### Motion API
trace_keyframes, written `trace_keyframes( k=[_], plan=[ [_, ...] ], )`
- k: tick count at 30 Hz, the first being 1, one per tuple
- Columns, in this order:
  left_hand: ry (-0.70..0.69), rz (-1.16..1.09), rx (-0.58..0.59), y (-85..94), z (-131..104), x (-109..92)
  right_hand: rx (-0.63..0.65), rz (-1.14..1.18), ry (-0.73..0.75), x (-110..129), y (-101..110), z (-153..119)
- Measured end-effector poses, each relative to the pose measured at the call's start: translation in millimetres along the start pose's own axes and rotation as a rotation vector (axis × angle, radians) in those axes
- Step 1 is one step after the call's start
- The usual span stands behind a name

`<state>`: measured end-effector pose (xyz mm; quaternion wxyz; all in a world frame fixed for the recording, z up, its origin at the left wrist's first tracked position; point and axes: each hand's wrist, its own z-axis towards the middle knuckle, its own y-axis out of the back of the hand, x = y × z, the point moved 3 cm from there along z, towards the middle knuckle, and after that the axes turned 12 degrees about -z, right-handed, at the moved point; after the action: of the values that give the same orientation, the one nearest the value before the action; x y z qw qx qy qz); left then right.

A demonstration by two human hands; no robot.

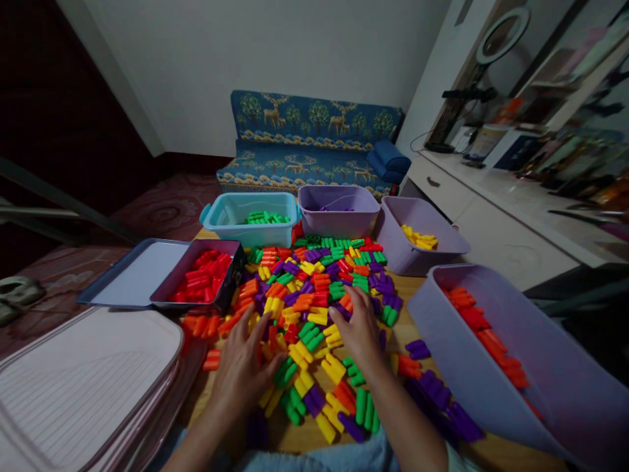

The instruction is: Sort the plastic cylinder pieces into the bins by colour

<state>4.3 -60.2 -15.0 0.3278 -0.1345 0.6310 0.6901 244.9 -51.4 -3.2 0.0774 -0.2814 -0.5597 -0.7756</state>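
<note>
My left hand (pixel 244 367) is over the left side of a wide pile of coloured plastic pieces (pixel 301 354), its fingers spread and nothing held. On the right of the pile, my right hand (pixel 361 324) has its thumb and fingers around an orange piece (pixel 346 302). Red, orange, yellow, green and purple pieces lie mixed across the wooden table (pixel 400 331). Green pieces lie in a light blue bin (pixel 250 231), purple ones in a purple bin (pixel 339 223), yellow ones in another (pixel 400 255). Orange pieces fill part of the large right bin (pixel 462 393); red pieces are in a dark box (pixel 236 262).
White lidded trays (pixel 88 387) are stacked at the left, near the box's open lid (pixel 142 269). A blue patterned sofa (pixel 304 147) stands behind the table. At the right is a white dresser (pixel 496 223) with a ring light (pixel 504 36).
</note>
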Motion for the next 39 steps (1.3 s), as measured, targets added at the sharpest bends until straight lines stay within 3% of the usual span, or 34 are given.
trace_keyframes(
  k=[6, 8, 10, 13, 17, 19, 21, 24, 28, 34, 39],
  plan=[
    [-0.046, -0.128, 0.073, -10.2, 21.7, -24.3, 0.197, 0.329, 0.139, 28.7, -6.3, 8.6],
    [-0.094, -0.199, 0.098, -6.8, 24.6, -26.3, 0.225, 0.355, 0.204, 30.7, 9.4, 5.8],
    [-0.142, -0.222, 0.115, 1.1, 21.2, -23.6, 0.160, 0.216, 0.242, 23.3, 36.3, -2.5],
    [-0.173, -0.134, 0.115, 17.4, 4.8, -10.9, 0.076, -0.153, 0.254, -6.4, 82.3, -28.5],
    [-0.149, 0.059, 0.101, 36.0, -25.0, 8.7, 0.281, -0.622, 0.180, -69.8, 122.2, -81.5],
    [-0.092, 0.132, 0.134, 40.8, -37.2, 13.2, 0.443, -0.782, 0.120, -99.2, 131.2, -107.9],
    [-0.028, 0.158, 0.180, 42.9, -45.8, 12.8, 0.480, -0.834, 0.134, -116.1, 135.9, -126.2],
    [0.043, 0.153, 0.233, 41.2, -51.2, 8.0, 0.457, -0.855, 0.099, -124.9, 135.2, -134.4],
    [0.087, 0.150, 0.278, 32.1, -49.2, 5.0, 0.351, -0.805, 0.022, -120.3, 123.0, -124.7],
    [0.151, 0.108, 0.275, 26.9, -52.0, 9.6, 0.214, -0.572, 0.142, -98.9, 87.4, -107.9],
    [0.156, 0.051, 0.346, 29.3, -63.0, 7.7, 0.178, -0.472, 0.113, -76.1, 55.7, -72.4]
  ],
)
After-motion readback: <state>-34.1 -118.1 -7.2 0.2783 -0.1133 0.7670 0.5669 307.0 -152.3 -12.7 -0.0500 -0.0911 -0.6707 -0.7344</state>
